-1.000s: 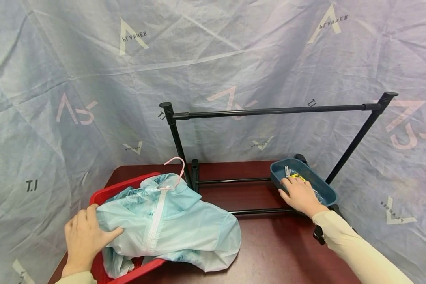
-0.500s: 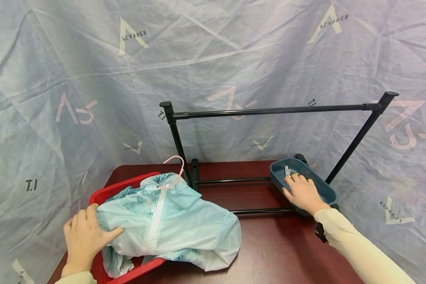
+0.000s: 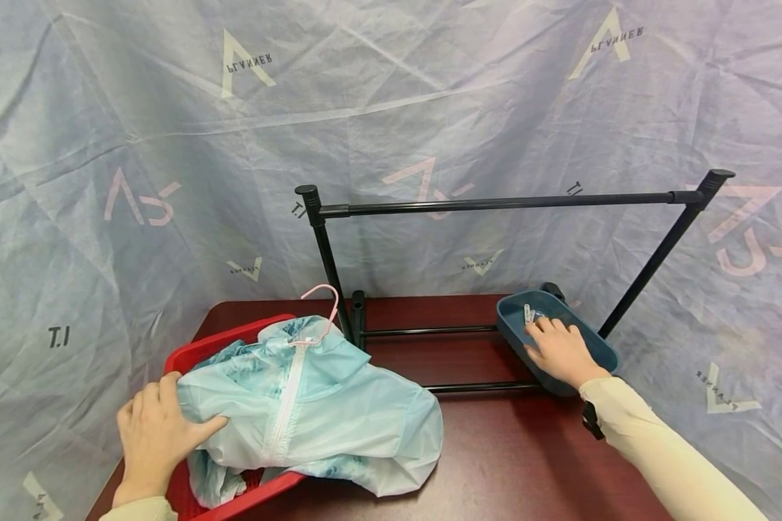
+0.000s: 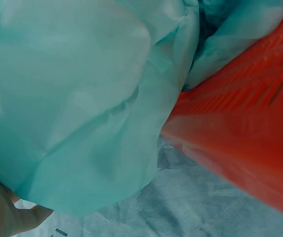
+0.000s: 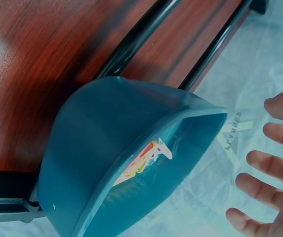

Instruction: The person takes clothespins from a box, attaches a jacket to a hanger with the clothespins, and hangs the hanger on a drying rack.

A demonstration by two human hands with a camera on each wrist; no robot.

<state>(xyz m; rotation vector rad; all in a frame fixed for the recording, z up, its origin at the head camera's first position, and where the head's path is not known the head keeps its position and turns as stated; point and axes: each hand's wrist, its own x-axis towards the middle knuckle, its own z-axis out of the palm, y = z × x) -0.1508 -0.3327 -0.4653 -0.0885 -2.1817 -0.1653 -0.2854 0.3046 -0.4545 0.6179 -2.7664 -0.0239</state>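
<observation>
A pale blue-white zip jacket [image 3: 358, 416] lies across the red basket [image 3: 261, 494], its sides hanging over the rim. The hook of a pink hanger [image 3: 336, 298] sticks up at its collar. At the jacket's left edge is my left hand [image 3: 153, 438], thumb stretched out over the cloth; the left wrist view shows its fingers at the fabric's border. Over a dark blue tray [image 3: 602, 353] hovers my right hand [image 3: 560, 352], its fingers spread and holding nothing in the right wrist view. Small clothespins [image 5: 143, 160], white, yellow and red, lie inside the tray.
A black rack [image 3: 495, 203] stands on the dark red table [image 3: 495, 449], its top bar spanning between two uprights. The tray sits by the rack's right foot, close to the right upright [image 3: 658, 253]. A grey printed sheet [image 3: 391, 94] hangs behind.
My right hand has drawn slightly right over the tray, away from the clothespins. My left hand, the jacket and the basket have stayed in place.
</observation>
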